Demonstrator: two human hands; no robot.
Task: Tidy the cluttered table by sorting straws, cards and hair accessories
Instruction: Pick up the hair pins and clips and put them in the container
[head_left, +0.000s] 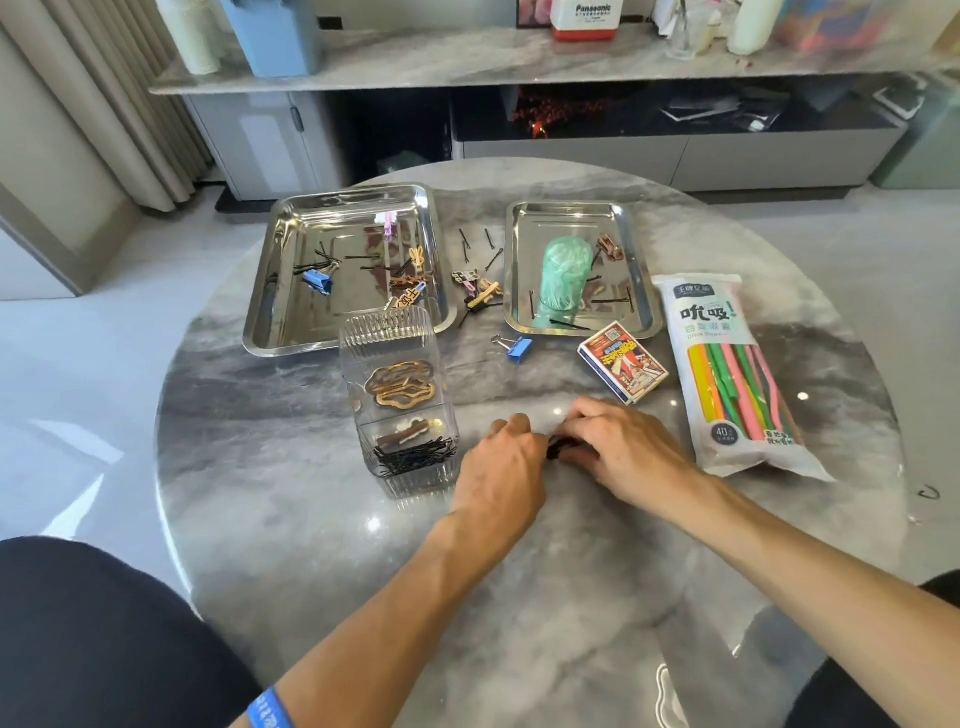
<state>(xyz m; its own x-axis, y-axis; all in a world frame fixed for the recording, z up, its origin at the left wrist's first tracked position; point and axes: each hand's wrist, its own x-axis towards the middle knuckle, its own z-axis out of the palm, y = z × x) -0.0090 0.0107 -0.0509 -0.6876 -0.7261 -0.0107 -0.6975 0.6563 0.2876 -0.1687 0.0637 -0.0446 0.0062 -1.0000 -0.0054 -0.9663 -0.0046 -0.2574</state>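
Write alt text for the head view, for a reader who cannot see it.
Both hands, left hand and right hand, pinch a small bunch of black bobby pins over a marble table, beside a clear organizer holding hair clips. Behind lie two steel trays, a card box and a straw pack.

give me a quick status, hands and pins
Left hand and right hand together pinch a bunch of black bobby pins above the table. Clear organizer just left, pins already inside. Nothing in the way.
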